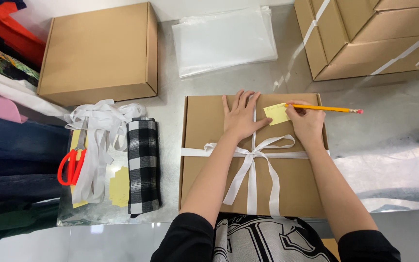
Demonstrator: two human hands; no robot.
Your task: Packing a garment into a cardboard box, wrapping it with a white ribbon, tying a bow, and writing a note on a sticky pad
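A flat brown cardboard box (209, 174) lies in front of me, tied with a white ribbon (253, 157) in a bow. My left hand (241, 116) presses flat on the lid, fingers spread, its fingertips beside a small yellow sticky note (276, 114). My right hand (307, 122) grips a yellow pencil (328, 108) with a pink eraser end, its tip on the note's right edge.
A second closed brown box (98, 53) sits at the back left, clear plastic bags (224, 39) behind, stacked taped cartons (369, 34) at the back right. Left of my box lie a folded black-and-white plaid cloth (143, 165), loose white ribbon (100, 140), red-handled scissors (72, 162) and folded garments (10, 145).
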